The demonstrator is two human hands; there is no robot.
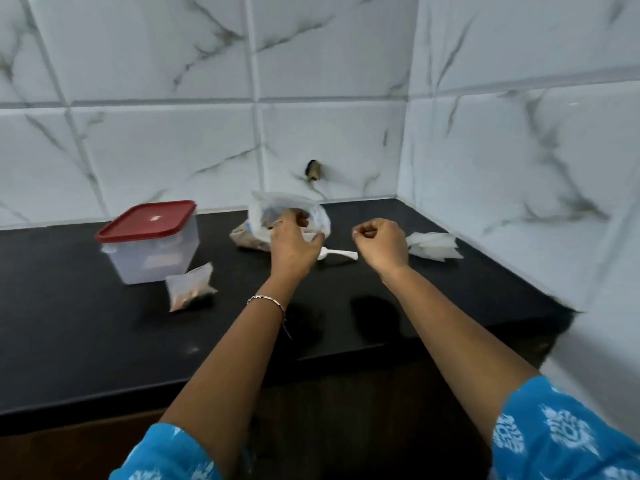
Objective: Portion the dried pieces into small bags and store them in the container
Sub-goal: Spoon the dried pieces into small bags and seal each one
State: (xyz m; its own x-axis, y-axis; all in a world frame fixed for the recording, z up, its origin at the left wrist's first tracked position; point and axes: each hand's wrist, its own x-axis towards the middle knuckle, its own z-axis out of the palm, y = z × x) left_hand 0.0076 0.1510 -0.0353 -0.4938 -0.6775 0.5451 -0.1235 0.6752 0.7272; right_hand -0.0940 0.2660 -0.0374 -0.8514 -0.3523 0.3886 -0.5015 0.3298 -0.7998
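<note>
My left hand (294, 242) gripped one large clear plastic bag of dried brown pieces (277, 220), mouth upward; my right hand (381, 242) was curled, seemingly empty. One small filled clear bag (190, 287) stood upright beside one red-lidded translucent container (152, 242).

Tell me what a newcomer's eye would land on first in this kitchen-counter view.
First, the two bare arms reaching in: the left hand grips the big plastic bag of dried pieces at the back of the black counter, while the right hand hangs curled beside it. Next, the red-lidded container on the left, lid on, with a small filled bag in front. A white spoon lies between the hands.
</note>
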